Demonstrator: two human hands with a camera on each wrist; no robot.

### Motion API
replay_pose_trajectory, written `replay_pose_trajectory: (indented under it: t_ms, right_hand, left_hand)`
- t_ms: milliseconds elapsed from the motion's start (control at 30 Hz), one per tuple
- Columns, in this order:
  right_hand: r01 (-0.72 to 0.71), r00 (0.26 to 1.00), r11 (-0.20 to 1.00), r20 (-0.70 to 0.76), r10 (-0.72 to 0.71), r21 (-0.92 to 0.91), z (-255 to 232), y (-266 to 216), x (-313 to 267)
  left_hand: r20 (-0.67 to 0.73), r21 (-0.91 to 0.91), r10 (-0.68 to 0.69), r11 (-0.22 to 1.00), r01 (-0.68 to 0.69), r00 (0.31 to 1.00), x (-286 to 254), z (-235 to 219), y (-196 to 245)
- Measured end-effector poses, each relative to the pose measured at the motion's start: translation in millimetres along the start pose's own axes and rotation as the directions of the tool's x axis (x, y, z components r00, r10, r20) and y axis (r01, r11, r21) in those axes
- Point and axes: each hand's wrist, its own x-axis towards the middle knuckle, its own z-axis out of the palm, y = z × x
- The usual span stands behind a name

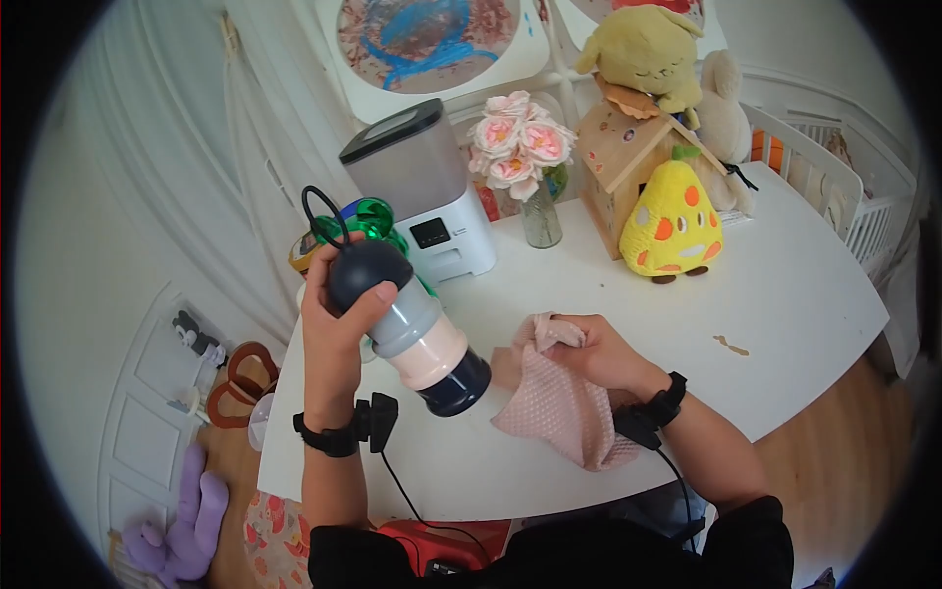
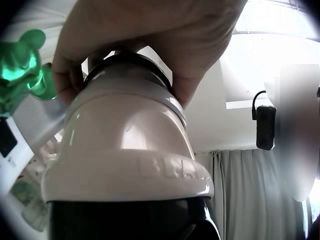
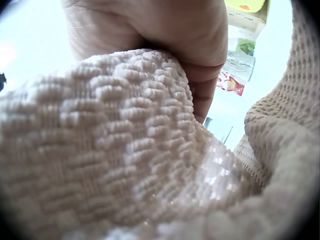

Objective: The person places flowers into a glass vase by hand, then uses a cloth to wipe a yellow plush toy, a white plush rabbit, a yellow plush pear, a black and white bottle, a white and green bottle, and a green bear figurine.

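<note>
My left hand point(image 1: 339, 304) grips a stacked formula container point(image 1: 434, 350) by its dark domed lid, thumb on the near side. Its tiers are grey, pale pink and navy, and a black loop handle point(image 1: 324, 211) rises from the lid. Held tilted, it has its navy base toward the lower right; the left wrist view shows raised letters on the pink tier point(image 2: 125, 170). My right hand point(image 1: 613, 355) pinches a bunched corner of a pink waffle-weave cloth point(image 1: 564, 407). The cloth hangs down over the table's near side and fills much of the right wrist view.
On the white table point(image 1: 628, 304) stand a white-and-grey dispenser point(image 1: 422, 187), a shiny green figure point(image 1: 373, 218), a vase point(image 1: 542, 221) of pink roses, a wooden house point(image 1: 628, 157) and a yellow plush toy point(image 1: 672, 221). A purple plush point(image 1: 182, 520) lies on the floor at left.
</note>
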Motion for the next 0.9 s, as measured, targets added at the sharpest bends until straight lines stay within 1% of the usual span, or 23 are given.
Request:
replay_pose_trajectory:
  t_ms: [67,100,133,167,200,233,267,300,367,400,433,467,500,533,600,633,700,733,767,800,833,900]
  right_hand:
    - [-0.221,0.975,0.973,-0.029,0.219,-0.073,2.3,-2.6,-1.0]
    - [-0.210,0.977,0.974,0.004,0.211,-0.084,3.3,-5.1,-1.7]
    - [-0.250,0.965,0.952,0.037,0.260,-0.176,4.1,-7.9,-2.9]
    - [-0.282,0.949,0.920,0.065,0.310,-0.271,3.8,-9.0,-3.9]
    - [-0.266,0.947,0.920,0.098,0.304,-0.287,2.3,-7.1,-4.4]
    - [-0.318,0.936,0.926,0.087,0.341,-0.203,-0.4,-3.4,-4.4]
    - [-0.370,0.922,0.922,0.078,0.380,-0.119,-2.6,-0.9,-2.8]
    - [-0.360,0.920,0.923,0.111,0.376,-0.136,-3.4,-3.4,-1.9]
    - [-0.434,0.897,0.895,0.048,0.440,-0.107,-3.1,-12.9,-2.8]
    - [-0.429,0.895,0.895,0.077,0.440,-0.123,-4.3,-12.8,-2.3]
    - [-0.449,0.889,0.888,0.046,0.455,-0.103,-6.5,-12.1,-2.2]
    - [-0.469,0.882,0.879,0.010,0.471,-0.080,-7.8,-11.6,-1.7]
    - [-0.468,0.881,0.879,0.025,0.472,-0.093,-8.3,-11.4,-1.2]
    - [-0.457,0.887,0.882,0.023,0.462,-0.114,-9.4,-10.9,-1.1]
    - [-0.449,0.890,0.883,0.020,0.455,-0.136,-10.2,-9.5,0.0]
    - [-0.442,0.893,0.884,0.023,0.450,-0.149,-10.8,-7.7,0.0]
    - [-0.442,0.893,0.884,0.018,0.450,-0.152,-12.4,-4.3,-0.3]
    - [-0.437,0.895,0.888,0.025,0.445,-0.146,-12.3,-3.5,-0.1]
    - [-0.433,0.897,0.891,0.031,0.441,-0.139,-12.1,-2.9,-0.2]
    - [-0.441,0.894,0.888,0.025,0.447,-0.129,-11.3,-3.6,-0.3]
    - [-0.448,0.891,0.883,0.018,0.455,-0.139,-10.1,-5.7,0.0]
    - [-0.462,0.884,0.875,0.005,0.468,-0.144,-8.6,-9.1,0.7]
  left_hand:
    - [-0.059,0.054,0.027,0.998,-0.024,0.998,-7.2,-28.7,19.3]
    - [-0.086,0.095,0.046,0.995,-0.037,0.995,-10.6,-43.4,28.5]
    - [-0.132,0.167,0.053,0.985,-0.030,0.990,-12.5,-61.2,32.6]
    - [-0.166,0.177,0.064,0.984,-0.034,0.984,-14.0,-79.4,35.6]
    - [-0.211,0.249,0.078,0.968,-0.024,0.974,-15.5,-98.3,38.3]
    - [-0.256,0.320,0.093,0.947,-0.006,0.962,-17.4,-114.9,40.4]
    - [-0.304,0.354,0.097,0.935,0.018,0.948,-18.7,-129.1,42.5]
    - [-0.337,0.362,0.107,0.932,0.024,0.935,-19.7,-141.0,42.6]
    - [-0.441,0.572,0.176,0.811,0.125,0.880,-20.3,-162.9,36.4]
    - [-0.456,0.630,0.231,0.765,0.129,0.859,-18.0,-175.5,24.0]
    - [-0.442,0.777,0.329,0.606,0.172,0.834,-12.1,-192.7,7.3]
    - [-0.442,0.806,0.347,0.559,0.196,0.827,-9.1,-200.8,-1.8]
    - [-0.436,0.832,0.363,0.511,0.216,0.823,-5.8,-206.7,-11.0]
    - [-0.448,0.829,0.364,0.511,0.227,0.817,-1.3,-216.2,-24.3]
    - [-0.445,0.847,0.407,0.481,0.227,0.798,8.3,-231.0,-55.3]
    - [-0.447,0.846,0.403,0.481,0.230,0.799,10.8,-237.1,-70.2]
    - [-0.447,0.817,0.375,0.541,0.200,0.812,18.2,-244.8,-94.5]
    - [-0.440,0.818,0.368,0.540,0.197,0.819,21.2,-245.2,-105.0]
    - [-0.438,0.791,0.337,0.584,0.179,0.834,22.5,-245.5,-116.3]
    - [-0.434,0.761,0.306,0.628,0.163,0.847,23.4,-242.4,-121.7]
    - [-0.426,0.761,0.297,0.628,0.162,0.855,25.5,-239.2,-127.2]
    - [-0.391,0.715,0.248,0.689,0.123,0.886,30.3,-232.7,-138.7]
